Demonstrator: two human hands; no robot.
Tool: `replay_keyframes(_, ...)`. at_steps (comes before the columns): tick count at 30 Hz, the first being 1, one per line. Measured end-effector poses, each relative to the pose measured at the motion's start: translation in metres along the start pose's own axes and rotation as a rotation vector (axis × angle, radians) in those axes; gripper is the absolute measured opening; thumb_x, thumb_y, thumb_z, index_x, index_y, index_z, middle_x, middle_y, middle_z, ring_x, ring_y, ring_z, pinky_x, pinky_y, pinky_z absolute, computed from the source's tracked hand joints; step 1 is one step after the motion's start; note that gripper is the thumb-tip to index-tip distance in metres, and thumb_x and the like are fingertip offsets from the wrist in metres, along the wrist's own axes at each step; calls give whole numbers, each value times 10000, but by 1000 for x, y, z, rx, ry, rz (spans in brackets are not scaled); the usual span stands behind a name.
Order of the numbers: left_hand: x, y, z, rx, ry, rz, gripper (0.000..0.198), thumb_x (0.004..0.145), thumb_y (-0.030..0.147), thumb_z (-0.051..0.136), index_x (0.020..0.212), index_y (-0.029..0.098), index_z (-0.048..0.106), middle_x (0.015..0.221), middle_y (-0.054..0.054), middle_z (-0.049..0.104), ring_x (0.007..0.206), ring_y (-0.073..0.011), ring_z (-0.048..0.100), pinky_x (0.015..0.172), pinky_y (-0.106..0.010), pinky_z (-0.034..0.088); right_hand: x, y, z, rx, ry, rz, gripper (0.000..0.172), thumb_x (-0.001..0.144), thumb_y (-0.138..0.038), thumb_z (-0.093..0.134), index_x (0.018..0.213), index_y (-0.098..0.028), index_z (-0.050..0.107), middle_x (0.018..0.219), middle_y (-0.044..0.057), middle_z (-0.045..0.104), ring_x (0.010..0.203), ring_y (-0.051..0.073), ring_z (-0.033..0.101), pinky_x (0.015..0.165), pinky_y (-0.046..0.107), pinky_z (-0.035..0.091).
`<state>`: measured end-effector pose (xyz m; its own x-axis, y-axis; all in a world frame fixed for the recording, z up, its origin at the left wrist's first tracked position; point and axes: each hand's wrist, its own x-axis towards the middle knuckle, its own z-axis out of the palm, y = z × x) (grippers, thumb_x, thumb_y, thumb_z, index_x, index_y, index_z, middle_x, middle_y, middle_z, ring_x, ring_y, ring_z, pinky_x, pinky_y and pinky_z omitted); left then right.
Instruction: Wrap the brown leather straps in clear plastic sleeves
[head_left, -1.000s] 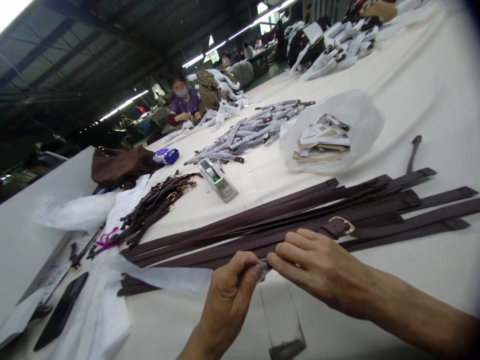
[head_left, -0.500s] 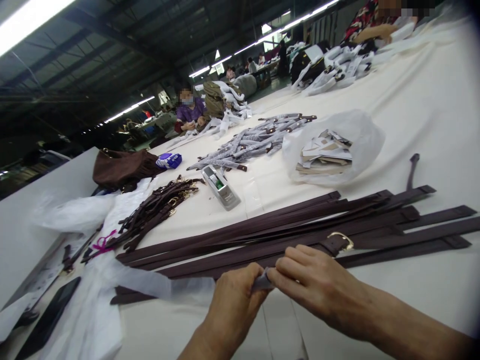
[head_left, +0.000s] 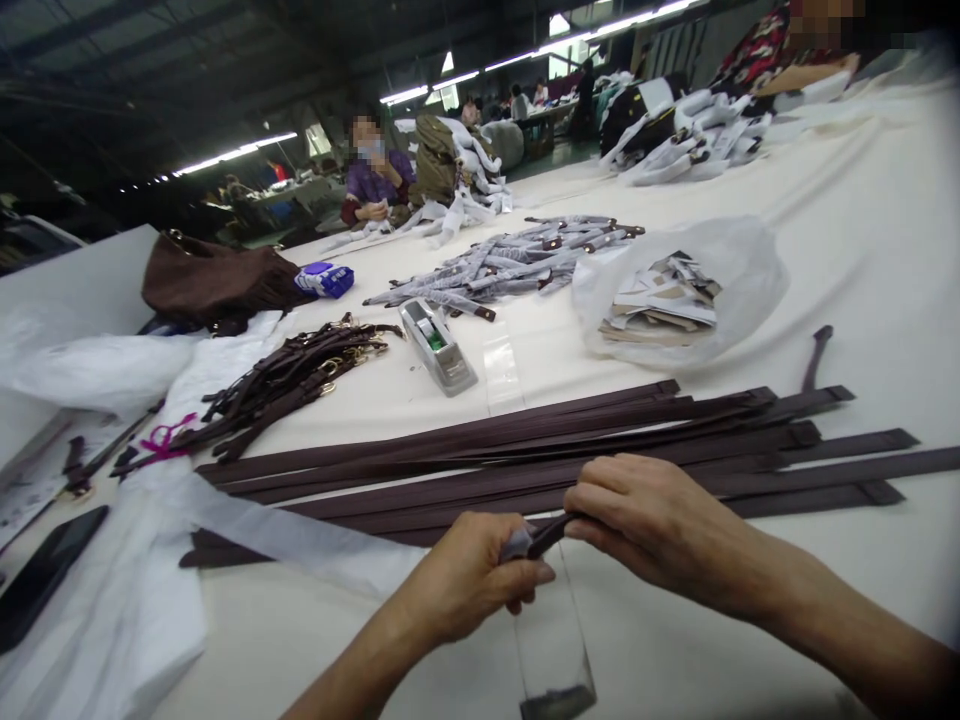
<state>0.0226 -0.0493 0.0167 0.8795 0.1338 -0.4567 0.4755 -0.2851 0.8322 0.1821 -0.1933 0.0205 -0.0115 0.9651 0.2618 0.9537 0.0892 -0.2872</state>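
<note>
My left hand (head_left: pixel 480 575) is closed around a dark brown strap (head_left: pixel 550 535) where pale film wraps it. From that fist a long translucent white film strip (head_left: pixel 300 545) trails to the left over the table. My right hand (head_left: pixel 645 515) pinches the strap a short way to the right, and bare brown strap shows between the two hands. Just beyond them, several long dark brown straps (head_left: pixel 450 430) lie side by side. Under the hands, a clear strip (head_left: pixel 551 635) with a dark end lies on the pale cloth. The strap's far end is hidden by my right hand.
A tape dispenser (head_left: pixel 439 350) stands behind the straps. Further back lie film-wrapped straps (head_left: pixel 510 260) and a plastic bag (head_left: pixel 750 280) of card pieces. Buckled straps (head_left: pixel 292 385), a brown bag (head_left: pixel 217 280) and a phone (head_left: pixel 52 570) are at left. A co-worker (head_left: pixel 375 180) sits across the table.
The hands have drawn slightly apart, baring more dark strap between them. The gold buckle by my right hand no longer shows. The co-worker opposite has raised a hand toward the face.
</note>
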Motion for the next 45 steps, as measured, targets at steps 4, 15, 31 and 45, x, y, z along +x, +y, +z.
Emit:
replay_keyframes(4, -4, -1, -7, -52, -97, -1, 173, 740, 288, 647, 725, 144, 551, 633, 8, 598, 581, -117, 555, 538, -187, 390, 1, 6, -3, 208, -86, 59, 172, 910, -252, 461, 806, -174, 574, 734, 9, 531, 659, 129, 490, 603, 251, 337)
replay_keyframes(15, -2, -7, -3, -65, -64, -22, 169, 743, 291, 635, 768, 147, 551, 591, 16, 570, 537, -120, 548, 499, -188, 399, 8, -5, 2, 195, -155, 71, 208, 915, -270, 452, 766, -175, 561, 711, 0, 515, 642, 128, 484, 585, 255, 318)
replay_keyframes(31, -6, 1, -9, 58, -34, 91, 142, 749, 252, 635, 823, 176, 540, 575, 50, 547, 524, -97, 525, 478, -150, 349, 11, -13, 7, 68, -23, -87, 122, 879, -210, 507, 994, -187, 544, 842, 37, 589, 747, 174, 524, 674, 302, 358)
replay_keyframes(45, 0, -3, -6, -15, -9, 55, 467, 662, 290, 734, 1042, 185, 483, 597, 43, 559, 497, -118, 536, 444, -173, 393, 8, -5, -9, 370, -261, 217, 122, 853, -289, 569, 908, -181, 555, 802, 6, 581, 709, 143, 543, 632, 246, 394)
